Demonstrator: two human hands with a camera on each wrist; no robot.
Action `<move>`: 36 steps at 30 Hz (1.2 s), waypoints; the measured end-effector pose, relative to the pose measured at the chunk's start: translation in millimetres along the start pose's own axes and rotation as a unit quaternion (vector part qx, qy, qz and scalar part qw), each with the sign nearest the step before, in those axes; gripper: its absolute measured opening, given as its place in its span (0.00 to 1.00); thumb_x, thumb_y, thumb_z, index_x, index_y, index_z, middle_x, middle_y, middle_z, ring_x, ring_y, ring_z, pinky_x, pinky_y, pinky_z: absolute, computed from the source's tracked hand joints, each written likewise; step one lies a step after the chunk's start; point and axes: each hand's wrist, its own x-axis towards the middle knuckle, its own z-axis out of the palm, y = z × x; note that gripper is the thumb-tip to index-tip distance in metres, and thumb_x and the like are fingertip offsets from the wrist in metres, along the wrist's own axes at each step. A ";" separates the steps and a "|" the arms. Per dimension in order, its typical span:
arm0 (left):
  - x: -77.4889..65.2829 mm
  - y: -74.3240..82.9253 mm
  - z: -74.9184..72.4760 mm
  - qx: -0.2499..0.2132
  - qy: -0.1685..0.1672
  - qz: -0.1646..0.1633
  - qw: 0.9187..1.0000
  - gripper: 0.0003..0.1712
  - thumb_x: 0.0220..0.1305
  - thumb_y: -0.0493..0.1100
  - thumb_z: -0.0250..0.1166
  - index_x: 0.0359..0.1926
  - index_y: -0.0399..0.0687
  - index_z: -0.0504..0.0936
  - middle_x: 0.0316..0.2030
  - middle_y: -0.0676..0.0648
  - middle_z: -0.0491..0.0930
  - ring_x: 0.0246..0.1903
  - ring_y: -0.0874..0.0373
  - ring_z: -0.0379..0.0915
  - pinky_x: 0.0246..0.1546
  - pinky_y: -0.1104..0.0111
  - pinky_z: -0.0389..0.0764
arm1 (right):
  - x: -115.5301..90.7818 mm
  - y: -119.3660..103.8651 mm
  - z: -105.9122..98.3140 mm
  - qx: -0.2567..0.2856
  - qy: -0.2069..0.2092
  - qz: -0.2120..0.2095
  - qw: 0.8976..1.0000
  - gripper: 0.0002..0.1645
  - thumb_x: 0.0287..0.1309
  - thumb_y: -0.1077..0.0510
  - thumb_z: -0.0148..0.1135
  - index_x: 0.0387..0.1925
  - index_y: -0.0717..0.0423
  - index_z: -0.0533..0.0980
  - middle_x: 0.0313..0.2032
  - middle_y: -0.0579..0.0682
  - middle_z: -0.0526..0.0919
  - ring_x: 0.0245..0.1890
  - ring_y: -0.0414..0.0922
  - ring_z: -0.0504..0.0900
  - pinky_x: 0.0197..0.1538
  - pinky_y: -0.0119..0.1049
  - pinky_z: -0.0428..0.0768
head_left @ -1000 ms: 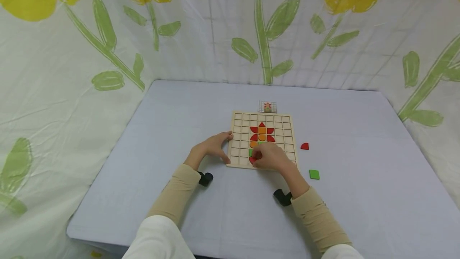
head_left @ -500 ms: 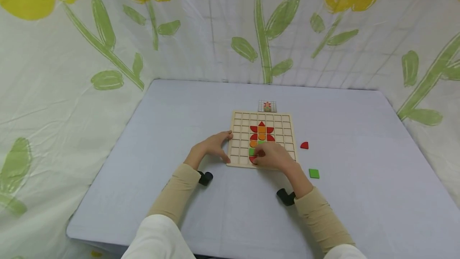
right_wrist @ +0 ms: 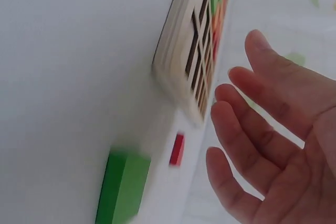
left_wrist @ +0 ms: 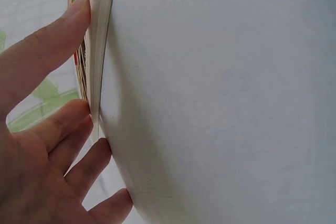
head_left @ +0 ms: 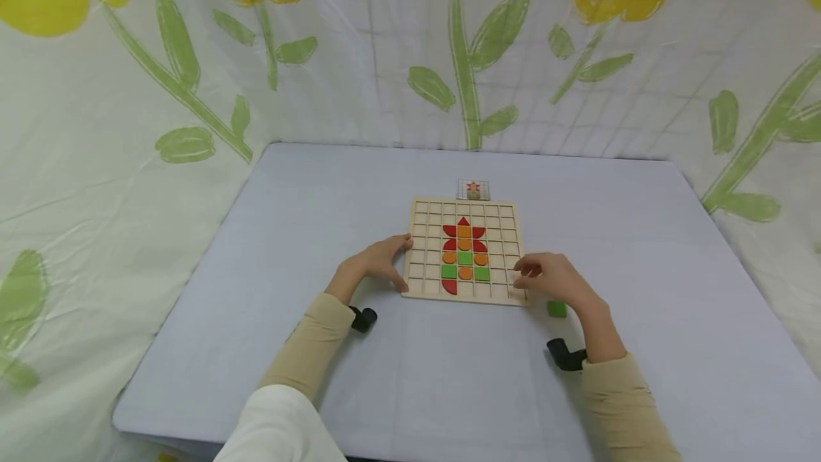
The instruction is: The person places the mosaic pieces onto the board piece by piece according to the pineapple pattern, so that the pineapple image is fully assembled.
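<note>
My left hand (head_left: 378,260) steadies the left side of a wooden grid board (head_left: 507,234), its thumb and fingertips spread along the edge. The left wrist view shows those fingertips against the board's side, loosely extended. Over the board's lower right edge hovers my right hand (head_left: 551,278), fingers loosely bent and nothing between them. Red, orange and green pieces form a figure in the grid, with a red quarter-circle piece (head_left: 449,286) at its bottom left. A green square tile (head_left: 556,309) lies right of the board. Near it, a loose red piece (right_wrist: 177,149) shows in the right wrist view, hidden in the head view.
A small pattern card (head_left: 473,190) lies just beyond the board's far edge. The table wears a pale cloth (head_left: 410,383). Behind it hangs a white curtain (head_left: 346,77) printed with yellow flowers. A black wrist camera (head_left: 364,319) sits on the left wrist.
My right hand has left the lower middle of the board and moved right to its edge, uncovering orange and green pieces there. The left hand stays at the board's left side.
</note>
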 end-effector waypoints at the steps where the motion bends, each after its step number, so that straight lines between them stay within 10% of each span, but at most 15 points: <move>1: -0.5 -0.2 -0.2 -0.002 0.000 0.000 1.000 0.57 0.43 0.48 0.79 0.71 0.36 0.61 0.74 0.43 0.51 0.73 0.47 0.45 0.72 0.58 0.51 | -3.2 4.9 -2.9 0.001 0.000 0.000 1.000 0.19 0.56 0.58 0.68 0.46 0.65 0.79 0.37 0.54 0.82 0.40 0.51 0.78 0.42 0.45 0.79; 12: -9.7 13.1 -3.0 0.009 0.008 -0.013 1.000 0.55 0.45 0.41 0.78 0.71 0.35 0.59 0.74 0.40 0.50 0.73 0.45 0.45 0.72 0.57 0.51 | -32.9 43.6 -14.5 0.009 -0.041 0.046 0.998 0.26 0.42 0.54 0.79 0.43 0.61 0.79 0.40 0.52 0.82 0.43 0.51 0.78 0.48 0.48 0.78; 36: -10.4 14.6 0.6 -0.004 0.010 -0.017 1.000 0.53 0.44 0.40 0.78 0.70 0.35 0.61 0.75 0.42 0.50 0.73 0.46 0.45 0.72 0.57 0.51 | -18.6 26.0 -5.8 0.010 -0.032 0.018 0.999 0.15 0.43 0.65 0.72 0.33 0.61 0.75 0.30 0.49 0.77 0.34 0.47 0.73 0.37 0.38 0.76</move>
